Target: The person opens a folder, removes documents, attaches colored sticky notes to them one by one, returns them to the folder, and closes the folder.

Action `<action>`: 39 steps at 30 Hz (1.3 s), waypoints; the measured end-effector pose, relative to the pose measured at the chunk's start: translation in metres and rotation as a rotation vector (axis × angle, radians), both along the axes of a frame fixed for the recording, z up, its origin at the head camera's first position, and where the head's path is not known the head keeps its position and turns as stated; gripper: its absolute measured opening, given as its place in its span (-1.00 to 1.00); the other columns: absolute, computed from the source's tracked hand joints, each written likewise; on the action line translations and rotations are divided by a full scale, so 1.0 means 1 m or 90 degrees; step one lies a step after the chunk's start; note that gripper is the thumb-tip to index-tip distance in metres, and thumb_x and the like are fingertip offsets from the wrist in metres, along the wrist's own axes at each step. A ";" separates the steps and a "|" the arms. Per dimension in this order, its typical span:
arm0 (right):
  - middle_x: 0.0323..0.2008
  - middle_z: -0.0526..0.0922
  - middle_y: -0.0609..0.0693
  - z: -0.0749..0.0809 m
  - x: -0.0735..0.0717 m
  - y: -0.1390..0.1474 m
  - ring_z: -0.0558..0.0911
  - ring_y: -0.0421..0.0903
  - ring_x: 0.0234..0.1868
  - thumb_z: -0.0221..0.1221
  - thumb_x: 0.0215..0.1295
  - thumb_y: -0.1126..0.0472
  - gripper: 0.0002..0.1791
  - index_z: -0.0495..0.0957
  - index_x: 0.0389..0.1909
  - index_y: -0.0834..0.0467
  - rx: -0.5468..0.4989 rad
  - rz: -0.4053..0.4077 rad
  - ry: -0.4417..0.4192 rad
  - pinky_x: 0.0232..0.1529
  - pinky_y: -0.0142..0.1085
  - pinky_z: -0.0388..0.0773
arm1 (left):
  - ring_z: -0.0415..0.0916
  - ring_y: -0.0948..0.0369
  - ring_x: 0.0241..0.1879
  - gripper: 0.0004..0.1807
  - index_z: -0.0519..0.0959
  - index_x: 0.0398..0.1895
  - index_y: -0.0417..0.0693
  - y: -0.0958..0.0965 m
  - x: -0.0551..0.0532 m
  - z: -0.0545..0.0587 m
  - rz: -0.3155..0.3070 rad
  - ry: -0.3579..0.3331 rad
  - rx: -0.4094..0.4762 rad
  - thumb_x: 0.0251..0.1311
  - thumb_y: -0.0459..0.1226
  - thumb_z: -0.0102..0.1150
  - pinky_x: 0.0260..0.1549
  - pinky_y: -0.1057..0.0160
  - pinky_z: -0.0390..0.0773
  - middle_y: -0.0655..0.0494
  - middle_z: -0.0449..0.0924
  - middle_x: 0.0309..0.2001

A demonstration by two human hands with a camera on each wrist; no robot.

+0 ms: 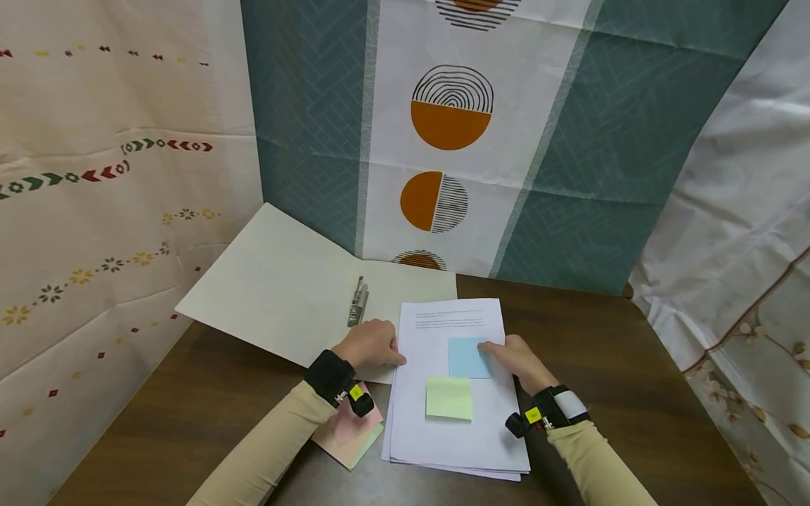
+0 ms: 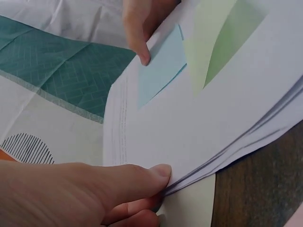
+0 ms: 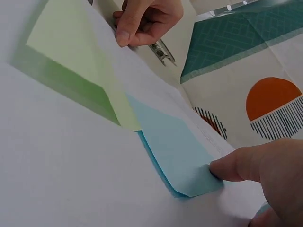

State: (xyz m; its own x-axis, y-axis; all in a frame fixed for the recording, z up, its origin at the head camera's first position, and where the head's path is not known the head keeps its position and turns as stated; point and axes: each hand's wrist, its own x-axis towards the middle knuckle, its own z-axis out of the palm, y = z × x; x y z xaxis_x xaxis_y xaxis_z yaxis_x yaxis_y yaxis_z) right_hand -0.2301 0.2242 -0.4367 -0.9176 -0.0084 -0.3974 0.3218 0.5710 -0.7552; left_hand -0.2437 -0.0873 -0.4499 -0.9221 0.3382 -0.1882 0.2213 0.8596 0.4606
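A stack of white paper sheets (image 1: 455,446) with a few printed lines at the top lies partly over the open white folder (image 1: 285,270). On its top sheet are a blue sticky note (image 1: 465,360) and, lower, a green sticky note (image 1: 448,399) whose lower edge lifts off the paper. My left hand (image 1: 372,343) pinches the stack's left edge, thumb on top, as the left wrist view shows. At the right edge my right hand (image 1: 520,362) grips the stack, its thumb (image 3: 236,165) resting on the blue note; its other fingers are mostly hidden beneath.
A metal clip (image 1: 358,303) is fixed near the folder's fold. Pink, green and pale orange sticky notes (image 1: 344,443) lie on the brown table (image 1: 595,351) below my left wrist. Patterned cloths (image 1: 316,126) hang behind the table and at both sides.
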 end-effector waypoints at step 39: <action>0.79 0.10 0.39 -0.010 0.017 0.026 0.40 0.39 0.60 0.03 0.60 0.43 -0.16 -0.04 0.80 0.31 -0.203 -0.021 0.085 0.71 0.33 0.30 | 0.34 0.23 -0.56 -0.57 0.65 -0.66 0.05 -0.008 -0.009 -0.011 -0.039 0.000 0.057 0.47 -0.15 0.31 -0.51 0.25 0.26 0.23 0.35 -0.66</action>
State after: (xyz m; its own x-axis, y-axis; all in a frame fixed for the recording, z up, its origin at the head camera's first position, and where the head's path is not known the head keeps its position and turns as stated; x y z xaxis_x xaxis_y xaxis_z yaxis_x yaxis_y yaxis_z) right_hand -0.2133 0.2502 -0.4471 -0.9630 -0.0823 -0.2567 0.2232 0.2909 -0.9304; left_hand -0.2532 -0.0956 -0.4606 -0.8990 0.4099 -0.1544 0.2727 0.7996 0.5351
